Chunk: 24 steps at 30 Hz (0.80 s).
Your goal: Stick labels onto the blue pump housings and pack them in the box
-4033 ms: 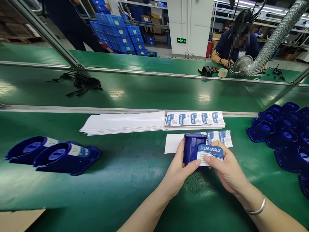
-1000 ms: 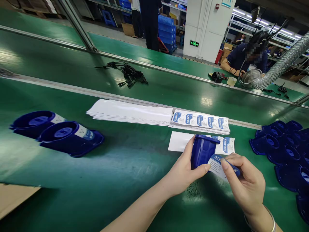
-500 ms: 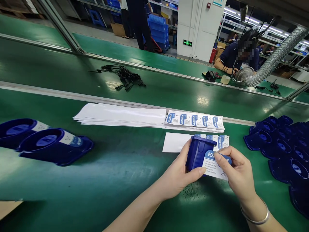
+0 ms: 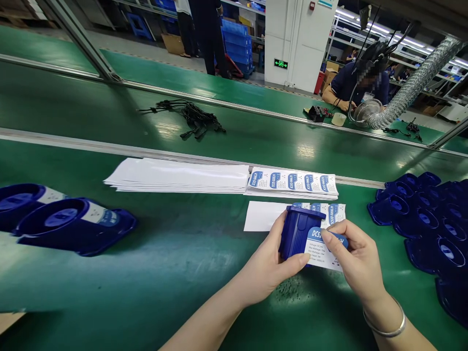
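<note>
My left hand [image 4: 272, 263] grips a dark blue plastic housing [image 4: 298, 231] just above the green bench. A blue-and-white label [image 4: 321, 251] lies on the housing's side, and my right hand [image 4: 356, 263] presses it there with thumb and fingers closed over it. Right behind the housing lies a partly used label sheet [image 4: 265, 216]. Farther back sit a stack of printed label sheets [image 4: 292, 183] and a stack of blank white backing sheets [image 4: 179, 174].
Two labelled blue housings [image 4: 69, 222] lie at the left. A heap of unlabelled blue housings [image 4: 431, 224] fills the right. Black cables [image 4: 192, 117] rest on the conveyor belt behind. Across it, another person [image 4: 360, 80] works beside a flexible silver duct [image 4: 413, 83].
Since four seconds ago my right hand peeled the label partly off and laid it down on the housing again. The view has swung slightly; my left hand keeps its grip.
</note>
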Motion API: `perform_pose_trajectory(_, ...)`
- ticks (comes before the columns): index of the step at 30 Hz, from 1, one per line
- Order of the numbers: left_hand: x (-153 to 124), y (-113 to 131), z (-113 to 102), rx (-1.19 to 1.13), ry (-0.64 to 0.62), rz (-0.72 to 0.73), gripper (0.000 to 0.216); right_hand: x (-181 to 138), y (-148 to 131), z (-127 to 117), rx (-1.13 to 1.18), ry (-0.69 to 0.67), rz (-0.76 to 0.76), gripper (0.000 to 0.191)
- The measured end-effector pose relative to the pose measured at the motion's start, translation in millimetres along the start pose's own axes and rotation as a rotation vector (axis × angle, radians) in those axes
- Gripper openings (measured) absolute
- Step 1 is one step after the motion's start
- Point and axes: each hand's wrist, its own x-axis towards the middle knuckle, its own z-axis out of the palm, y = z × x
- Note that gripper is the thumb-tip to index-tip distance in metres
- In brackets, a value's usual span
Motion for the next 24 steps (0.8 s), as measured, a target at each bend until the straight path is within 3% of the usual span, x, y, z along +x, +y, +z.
perform_pose_trajectory(20, -0.4, -0.1, -0.1, -0.003, 0.014, -0.015, 0.084, 0.3, -1.2, 1.4, -0.007, -0.011, -0.015, 0.027)
perform_pose_trajectory(24, 0.2, -1.3, -0.3, -0.008, 0.018, -0.023, 0.082, 2.6, -0.2, 0.8, -0.098, -0.011, -0.102, 0.029)
